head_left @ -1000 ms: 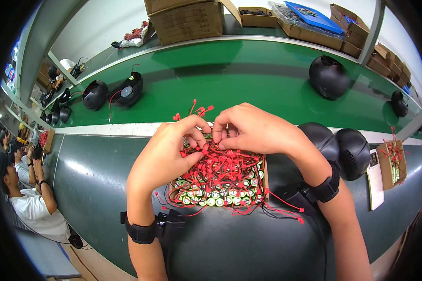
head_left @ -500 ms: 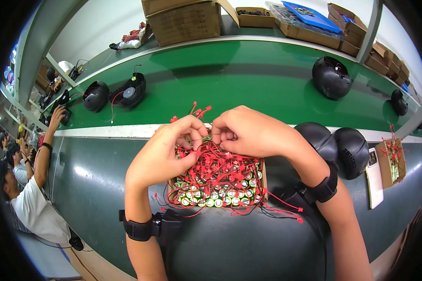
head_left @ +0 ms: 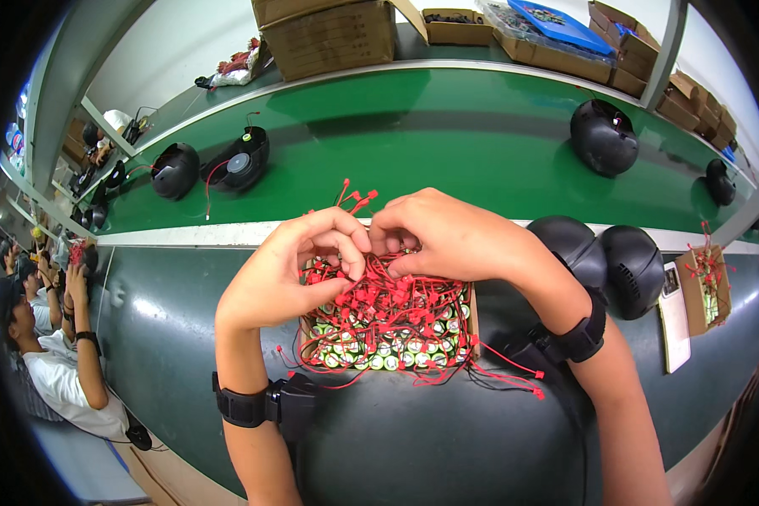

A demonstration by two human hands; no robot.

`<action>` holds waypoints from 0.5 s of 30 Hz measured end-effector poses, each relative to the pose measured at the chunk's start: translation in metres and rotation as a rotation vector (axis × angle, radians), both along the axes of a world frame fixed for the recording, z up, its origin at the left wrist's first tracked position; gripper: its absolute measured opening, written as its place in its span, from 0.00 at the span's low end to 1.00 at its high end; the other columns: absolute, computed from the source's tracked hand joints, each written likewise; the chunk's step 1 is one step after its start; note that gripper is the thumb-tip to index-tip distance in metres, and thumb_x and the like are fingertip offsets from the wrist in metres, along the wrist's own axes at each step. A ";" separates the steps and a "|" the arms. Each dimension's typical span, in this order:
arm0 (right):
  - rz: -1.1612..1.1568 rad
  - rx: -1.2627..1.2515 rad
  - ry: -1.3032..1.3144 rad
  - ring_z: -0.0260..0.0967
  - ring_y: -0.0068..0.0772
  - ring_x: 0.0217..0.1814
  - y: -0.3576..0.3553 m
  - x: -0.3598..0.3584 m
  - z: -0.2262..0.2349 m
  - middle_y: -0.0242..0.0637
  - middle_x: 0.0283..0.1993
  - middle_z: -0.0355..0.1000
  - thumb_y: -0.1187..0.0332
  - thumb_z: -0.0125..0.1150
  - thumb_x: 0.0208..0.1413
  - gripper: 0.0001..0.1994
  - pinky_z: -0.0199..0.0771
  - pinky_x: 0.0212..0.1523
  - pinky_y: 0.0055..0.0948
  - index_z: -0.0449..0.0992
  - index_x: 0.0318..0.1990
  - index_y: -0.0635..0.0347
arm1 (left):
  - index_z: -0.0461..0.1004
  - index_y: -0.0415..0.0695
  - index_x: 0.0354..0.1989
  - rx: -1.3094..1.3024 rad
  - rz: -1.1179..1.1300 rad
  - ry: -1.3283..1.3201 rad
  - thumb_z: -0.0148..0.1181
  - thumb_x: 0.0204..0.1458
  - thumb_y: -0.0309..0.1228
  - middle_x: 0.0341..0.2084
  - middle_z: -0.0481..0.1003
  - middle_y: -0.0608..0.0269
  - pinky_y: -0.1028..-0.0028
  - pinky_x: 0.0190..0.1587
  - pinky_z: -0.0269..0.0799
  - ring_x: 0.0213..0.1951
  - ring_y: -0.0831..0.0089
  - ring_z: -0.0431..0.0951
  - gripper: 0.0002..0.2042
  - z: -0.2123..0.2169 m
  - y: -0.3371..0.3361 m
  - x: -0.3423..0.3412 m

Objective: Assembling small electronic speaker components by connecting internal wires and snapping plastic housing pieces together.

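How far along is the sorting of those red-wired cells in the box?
Early, seemingly. Both hands, left hand and right hand, pinch red leads at the tangle's far edge. The cardboard box looks full of green-capped cells; none visibly lie separated on the green bench.

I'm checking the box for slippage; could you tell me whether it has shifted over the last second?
No: the box of red-wired cells keeps its place just below the belt's white edge.

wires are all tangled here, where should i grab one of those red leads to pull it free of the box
Probably by a red connector plug at the wire's free end, pinched from above: those ends stick up beyond the tangle of red wires over the box, near both the left hand and right hand.
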State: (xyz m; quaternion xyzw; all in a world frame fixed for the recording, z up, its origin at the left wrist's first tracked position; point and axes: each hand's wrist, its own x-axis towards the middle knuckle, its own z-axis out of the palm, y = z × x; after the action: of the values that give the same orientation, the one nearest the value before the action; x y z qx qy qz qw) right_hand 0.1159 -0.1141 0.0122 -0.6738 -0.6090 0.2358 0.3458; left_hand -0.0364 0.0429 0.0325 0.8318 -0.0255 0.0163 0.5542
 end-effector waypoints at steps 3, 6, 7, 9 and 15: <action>0.035 0.017 -0.010 0.73 0.37 0.31 0.001 0.002 -0.001 0.40 0.26 0.74 0.74 0.67 0.43 0.05 0.72 0.35 0.34 0.76 0.28 0.64 | 0.68 0.38 0.39 -0.032 -0.050 0.051 0.54 0.37 0.10 0.26 0.70 0.69 0.75 0.46 0.70 0.33 0.79 0.72 0.18 0.001 0.006 -0.003; 0.053 0.027 -0.045 0.73 0.37 0.30 -0.001 0.002 -0.002 0.40 0.25 0.73 0.74 0.66 0.43 0.05 0.71 0.34 0.34 0.76 0.27 0.64 | 0.68 0.38 0.40 -0.009 -0.054 0.019 0.53 0.37 0.09 0.25 0.68 0.69 0.76 0.46 0.69 0.33 0.80 0.71 0.18 -0.002 0.005 -0.002; 0.065 0.039 -0.074 0.73 0.37 0.30 -0.001 0.002 -0.001 0.40 0.25 0.73 0.74 0.66 0.43 0.05 0.71 0.33 0.34 0.76 0.27 0.64 | 0.68 0.38 0.40 -0.008 -0.055 0.018 0.53 0.37 0.09 0.25 0.68 0.69 0.76 0.46 0.69 0.33 0.80 0.71 0.18 -0.002 0.006 -0.002; 0.061 0.038 -0.073 0.73 0.37 0.30 -0.002 0.002 0.001 0.40 0.25 0.73 0.74 0.66 0.43 0.05 0.71 0.33 0.34 0.76 0.27 0.63 | 0.68 0.38 0.41 0.085 -0.042 0.020 0.54 0.39 0.10 0.27 0.67 0.69 0.77 0.46 0.68 0.33 0.81 0.69 0.18 -0.002 0.007 -0.002; 0.082 0.062 0.072 0.72 0.35 0.30 0.002 0.004 -0.001 0.39 0.25 0.73 0.73 0.64 0.46 0.04 0.70 0.34 0.34 0.77 0.29 0.63 | 0.68 0.36 0.48 -0.182 -0.009 -0.040 0.58 0.43 0.12 0.32 0.71 0.66 0.76 0.45 0.69 0.37 0.79 0.72 0.21 -0.001 0.012 -0.005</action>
State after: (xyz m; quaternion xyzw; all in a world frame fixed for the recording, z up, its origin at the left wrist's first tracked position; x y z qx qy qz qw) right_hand 0.1203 -0.1122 0.0114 -0.6283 -0.6303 0.2550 0.3781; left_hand -0.0412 0.0547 0.0313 0.7773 -0.0387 0.0330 0.6271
